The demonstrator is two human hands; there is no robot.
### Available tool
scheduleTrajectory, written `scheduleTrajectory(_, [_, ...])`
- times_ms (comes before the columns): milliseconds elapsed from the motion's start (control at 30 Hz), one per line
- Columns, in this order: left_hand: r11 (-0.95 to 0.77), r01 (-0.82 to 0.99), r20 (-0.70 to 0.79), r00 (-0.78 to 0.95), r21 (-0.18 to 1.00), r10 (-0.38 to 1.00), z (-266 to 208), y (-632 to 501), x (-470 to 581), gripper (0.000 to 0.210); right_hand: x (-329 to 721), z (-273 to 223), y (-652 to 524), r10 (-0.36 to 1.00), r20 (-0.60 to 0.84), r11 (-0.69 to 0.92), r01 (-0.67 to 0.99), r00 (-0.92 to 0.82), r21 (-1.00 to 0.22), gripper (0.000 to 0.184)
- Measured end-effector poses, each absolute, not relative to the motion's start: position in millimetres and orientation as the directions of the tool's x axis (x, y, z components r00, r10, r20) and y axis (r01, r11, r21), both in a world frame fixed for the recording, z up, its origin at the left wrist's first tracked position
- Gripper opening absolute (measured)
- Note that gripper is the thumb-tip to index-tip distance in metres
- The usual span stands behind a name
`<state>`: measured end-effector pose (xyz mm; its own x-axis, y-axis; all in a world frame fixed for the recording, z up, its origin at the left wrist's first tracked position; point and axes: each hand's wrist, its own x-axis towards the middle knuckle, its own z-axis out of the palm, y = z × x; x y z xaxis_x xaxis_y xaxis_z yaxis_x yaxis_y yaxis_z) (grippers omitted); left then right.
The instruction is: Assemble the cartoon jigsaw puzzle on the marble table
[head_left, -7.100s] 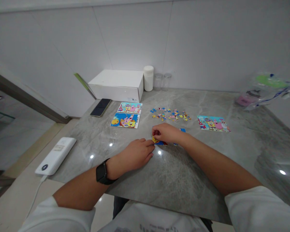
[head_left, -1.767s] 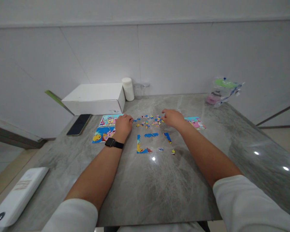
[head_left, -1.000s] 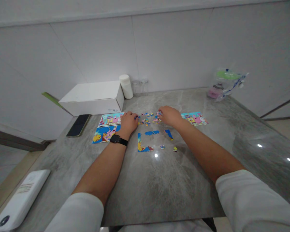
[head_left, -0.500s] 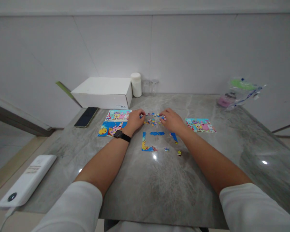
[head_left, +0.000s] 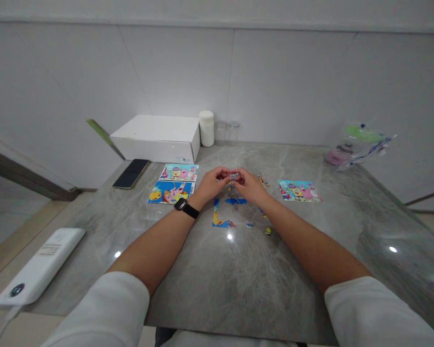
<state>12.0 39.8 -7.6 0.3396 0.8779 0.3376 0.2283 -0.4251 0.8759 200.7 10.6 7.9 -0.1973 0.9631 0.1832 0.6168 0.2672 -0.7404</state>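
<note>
My left hand [head_left: 214,183], with a black watch [head_left: 183,206] at its wrist, and my right hand [head_left: 250,186] meet over the middle of the table. Their curled fingers are closed around small colourful jigsaw puzzle pieces [head_left: 233,177], partly hidden by the fingers. Just nearer to me lies a partly joined puzzle border: a yellow and blue corner section [head_left: 216,220] and a blue strip [head_left: 236,201]. Two loose pieces, one bluish [head_left: 250,225] and one yellow [head_left: 268,231], rest below it. More loose pieces [head_left: 263,181] lie beyond my right hand.
Cartoon picture cards lie at left [head_left: 171,192] and right [head_left: 299,191]. Behind stand a white box [head_left: 155,137], a white bottle [head_left: 207,128] and two glasses [head_left: 233,133]. A phone [head_left: 131,174], a white power bank [head_left: 41,265] and a plastic bag [head_left: 358,144] sit further out.
Both hands have moved inward from either side of the loose pieces and now meet, fingers closed around pieces. Some pieces now show beyond my right hand. The view has shifted slightly.
</note>
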Motion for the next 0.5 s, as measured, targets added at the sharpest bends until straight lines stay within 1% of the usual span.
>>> scheduleTrajectory(100, [-0.355,0.12,0.303,0.316,0.927,0.899,-12.6,43.7,12.8,0.025,200.8,1.1,14.9,0.969,0.175,0.239,0.491,-0.174,-0.838,0.036])
scheduleTrajectory(200, [-0.299,0.049,0.269,0.316,0.953,0.91,-15.1,46.1,13.1,0.024,200.3,-3.4,18.1,0.972,0.154,0.214,0.4,-0.176,-0.891,0.036])
scheduleTrajectory(267, [-0.295,0.063,0.263,0.308,0.953,0.914,-14.0,45.4,13.1,0.021,199.7,-3.9,18.4,0.97,0.162,0.222,0.399,-0.179,-0.89,0.034])
scheduleTrajectory(400, [-0.33,0.152,0.279,0.283,0.932,0.918,-8.0,40.0,13.4,0.019,200.0,-0.9,17.0,0.967,0.213,0.256,0.47,-0.144,-0.845,0.028])
scheduleTrajectory(500, [-0.361,0.202,0.294,0.297,0.911,0.909,-3.0,36.2,14.1,0.018,203.4,3.0,16.9,0.965,0.211,0.262,0.5,-0.157,-0.826,0.027])
